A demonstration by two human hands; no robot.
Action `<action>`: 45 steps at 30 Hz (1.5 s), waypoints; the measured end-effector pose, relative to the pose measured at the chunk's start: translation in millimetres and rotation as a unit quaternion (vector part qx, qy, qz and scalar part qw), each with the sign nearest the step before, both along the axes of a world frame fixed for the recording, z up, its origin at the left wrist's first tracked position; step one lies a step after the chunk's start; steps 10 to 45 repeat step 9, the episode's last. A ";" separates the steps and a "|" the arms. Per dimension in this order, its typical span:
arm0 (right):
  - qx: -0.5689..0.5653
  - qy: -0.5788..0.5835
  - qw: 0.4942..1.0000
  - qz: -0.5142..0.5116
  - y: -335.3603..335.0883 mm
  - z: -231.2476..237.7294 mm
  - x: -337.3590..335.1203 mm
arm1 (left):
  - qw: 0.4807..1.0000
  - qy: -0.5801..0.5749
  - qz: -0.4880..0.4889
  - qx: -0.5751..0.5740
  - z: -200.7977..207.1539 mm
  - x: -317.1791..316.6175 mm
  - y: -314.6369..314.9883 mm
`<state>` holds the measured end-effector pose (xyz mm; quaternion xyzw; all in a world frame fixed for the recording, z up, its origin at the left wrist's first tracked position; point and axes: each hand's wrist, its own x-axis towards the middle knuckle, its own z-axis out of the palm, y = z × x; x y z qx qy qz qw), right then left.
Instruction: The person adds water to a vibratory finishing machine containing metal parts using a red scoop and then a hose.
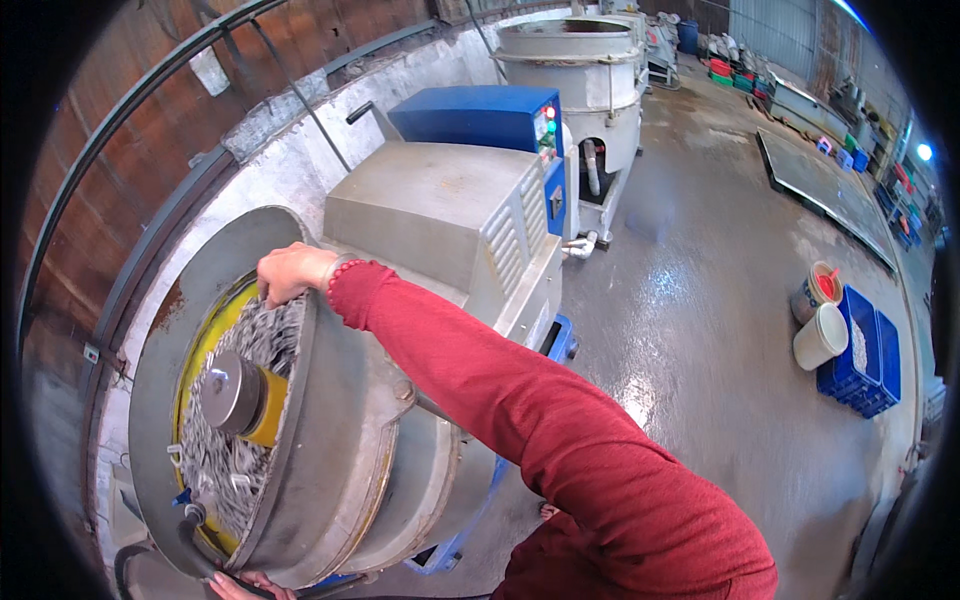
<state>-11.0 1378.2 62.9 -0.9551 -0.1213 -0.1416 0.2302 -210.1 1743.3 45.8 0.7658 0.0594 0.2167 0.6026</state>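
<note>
A round grey metal vibratory tumbler bowl [345, 480] with a yellow lining [205, 345] fills the left side. Inside it, grey and white small pieces [225, 455] lie around a yellow centre post [268, 408] with a flat metal cap [233, 392]. My right hand [288, 272] reaches over the bowl's upper rim, fingers curled down at the pieces; whatever they pinch is hidden. At the bottom edge, my left hand [250, 587] is partly cut off, its fingers around a dark hose [192, 535]. The hose's end, with a blue valve [181, 497], hangs inside the bowl.
Behind the bowl stand a grey machine housing [420, 200], a blue control box [480, 115] with lit buttons and another large tub [570, 70]. On the wet floor [650, 330] at right are blue crates [860, 350] and two buckets, one white [820, 337]. Farther off lies a metal plate [825, 195].
</note>
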 end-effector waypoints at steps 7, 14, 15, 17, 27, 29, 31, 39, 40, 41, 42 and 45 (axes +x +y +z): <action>-0.092 0.025 0.995 0.002 3.1 -12.7 54.2 | 1.000 -0.010 -0.006 0.008 -23.9 6.5 1.3; 0.071 -0.021 0.997 -0.030 -62.4 -9.3 94.4 | 0.992 -0.014 -0.120 0.029 -16.4 8.0 -7.1; 0.071 -0.021 0.997 -0.030 -62.4 -9.3 94.4 | 0.992 -0.014 -0.120 0.029 -16.4 8.0 -7.1; 0.071 -0.021 0.997 -0.030 -62.4 -9.3 94.4 | 0.992 -0.014 -0.120 0.029 -16.4 8.0 -7.1; 0.071 -0.021 0.997 -0.030 -62.4 -9.3 94.4 | 0.992 -0.014 -0.120 0.029 -16.4 8.0 -7.1; 0.071 -0.021 0.997 -0.030 -62.4 -9.3 94.4 | 0.992 -0.014 -0.120 0.029 -16.4 8.0 -7.1; 0.071 -0.021 0.997 -0.030 -62.4 -9.3 94.4 | 0.992 -0.014 -0.120 0.029 -16.4 8.0 -7.1; 0.071 -0.021 0.997 -0.030 -62.4 -9.3 94.4 | 0.992 -0.014 -0.120 0.029 -16.4 8.0 -7.1; 0.071 -0.021 0.997 -0.030 -62.4 -9.3 94.4 | 0.992 -0.014 -0.120 0.029 -16.4 8.0 -7.1; 0.071 -0.021 0.997 -0.030 -62.4 -9.3 94.4 | 0.992 -0.014 -0.120 0.029 -16.4 8.0 -7.1; 0.071 -0.021 0.997 -0.030 -62.4 -9.3 94.4 | 0.992 -0.014 -0.120 0.029 -16.4 8.0 -7.1; 0.071 -0.021 0.997 -0.030 -62.4 -9.3 94.4 | 0.992 -0.014 -0.120 0.029 -16.4 8.0 -7.1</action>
